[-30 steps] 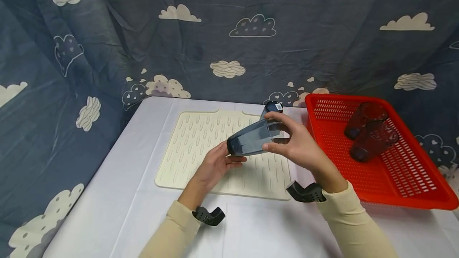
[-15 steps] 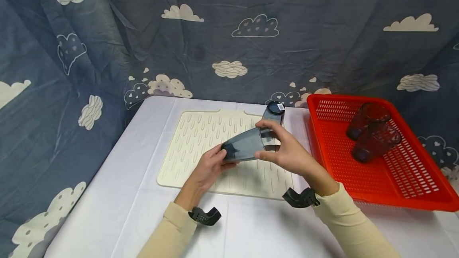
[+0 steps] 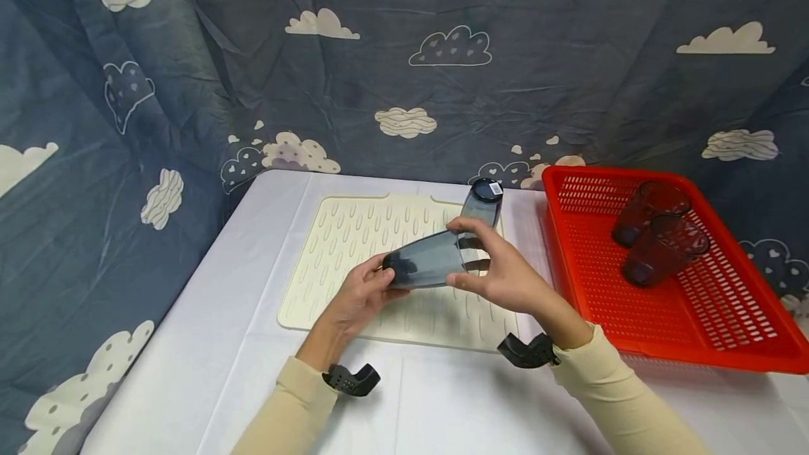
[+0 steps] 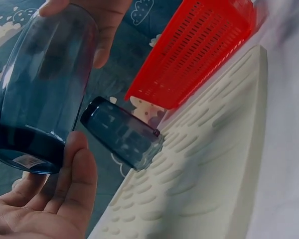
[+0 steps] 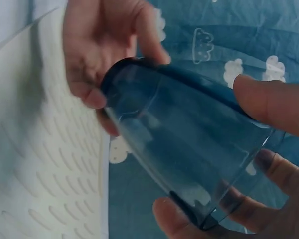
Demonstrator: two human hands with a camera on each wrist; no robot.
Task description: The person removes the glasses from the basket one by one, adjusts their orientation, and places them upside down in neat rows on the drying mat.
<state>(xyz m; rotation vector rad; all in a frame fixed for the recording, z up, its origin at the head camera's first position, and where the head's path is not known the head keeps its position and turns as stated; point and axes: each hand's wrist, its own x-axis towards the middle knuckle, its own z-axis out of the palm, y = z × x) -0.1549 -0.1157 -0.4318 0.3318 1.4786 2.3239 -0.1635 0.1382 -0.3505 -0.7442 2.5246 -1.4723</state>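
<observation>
A blue-grey drinking glass (image 3: 425, 261) lies tilted on its side in the air over the cream drying mat (image 3: 341, 230), held between both hands. My left hand (image 3: 360, 295) grips it round the dark base, where a white label shows in the left wrist view. At the rim end, my right hand (image 3: 499, 269) holds it with thumb and fingers spread round the mouth. Behind the right fingers a second blue glass (image 3: 485, 202) stands upside down on the mat's far right corner. That glass (image 4: 122, 133) also shows in the left wrist view.
To the right stands a red perforated plastic basket (image 3: 584, 286), with two more glasses (image 3: 663, 248) lying against each other inside it. White cloth (image 3: 208, 343) covers the table. A dark cloud-patterned curtain (image 3: 354, 90) hangs behind and at the left.
The held glass has shifted a little left and down with both hands. My left hand has closed round its base, its thumb now on top. The basket and standing glass stay put.
</observation>
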